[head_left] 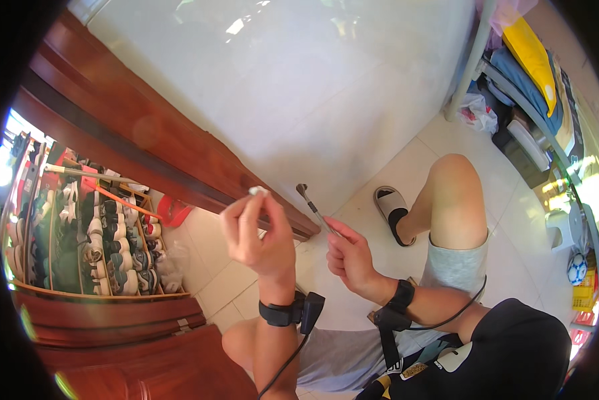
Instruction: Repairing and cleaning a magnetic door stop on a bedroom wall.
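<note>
My left hand (259,233) is raised beside the lower end of the reddish-brown door frame (199,157). Its fingertips pinch a small white piece (257,191), too small to make out further. In my right hand (353,260) is what looks like a small hammer (311,204) with a thin metal handle and a dark head. The fist is wrapped round the handle's lower part, and the head points up and away, in front of the white wall (299,100). Between the hammer head and the white piece there is a gap.
To the left, past the frame, stands a shoe rack (113,240) full of shoes, with a red basin (173,212) behind it. My slippered foot (396,217) rests on the tiles. Along the right are a metal-framed shelf with bags, a white stool (563,227) and a ball (577,269).
</note>
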The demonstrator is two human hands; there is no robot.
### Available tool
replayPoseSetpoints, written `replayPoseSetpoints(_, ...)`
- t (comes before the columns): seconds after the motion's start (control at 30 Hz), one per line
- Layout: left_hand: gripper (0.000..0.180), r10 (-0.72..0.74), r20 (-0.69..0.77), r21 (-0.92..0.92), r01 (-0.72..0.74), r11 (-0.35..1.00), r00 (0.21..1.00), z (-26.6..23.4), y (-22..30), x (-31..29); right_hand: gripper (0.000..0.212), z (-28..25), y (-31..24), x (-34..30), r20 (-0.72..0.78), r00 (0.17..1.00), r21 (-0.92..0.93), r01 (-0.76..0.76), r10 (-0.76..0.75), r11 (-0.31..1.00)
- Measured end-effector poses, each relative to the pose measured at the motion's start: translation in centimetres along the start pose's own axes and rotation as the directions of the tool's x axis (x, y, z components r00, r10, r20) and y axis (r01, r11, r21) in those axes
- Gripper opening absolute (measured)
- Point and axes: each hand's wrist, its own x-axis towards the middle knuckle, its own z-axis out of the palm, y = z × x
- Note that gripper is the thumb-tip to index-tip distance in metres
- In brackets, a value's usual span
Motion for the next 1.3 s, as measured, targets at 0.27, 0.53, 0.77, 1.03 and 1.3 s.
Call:
replayPoseSetpoints(0.27,0.014,-0.005,-0.221,0.091,0.026,0.996,0.975,-0.3,-1.3,3.0,0.042,-0.6,2.5,-0.6,0.021,0.997,0.001,-0.080,0.080,0.997)
replayPoseSetpoints(0.53,0.009,-0.038,-0.157,0.099,0.054,0.994,0.987,1.3,-4.1,-3.3,0.040,-0.9,2.9,-0.1,-0.049,0.991,-0.014,-0.124,0.123,0.992)
replayPoseSetpoints(0.77,0.010,-0.263,0.280,0.056,0.257,0.965,0.923,-0.2,-2.6,-7.9,0.039,-1.3,2.9,0.8,-0.124,0.985,0.009,-0.116,0.116,0.993)
replayPoseSetpoints(1.03,0.013,-0.027,-0.071,0.066,0.032,0.997,0.997,-0.9,-2.2,-1.7,0.037,-5.3,7.6,1.1,-0.222,0.963,-0.123,-0.183,0.153,0.975)
replayPoseSetpoints(1.3,0.012,0.040,-0.141,0.117,-0.023,0.993,0.989,1.3,-4.1,-2.5,0.038,-8.4,12.1,-0.7,-0.238,0.941,-0.241,-0.297,0.240,0.924)
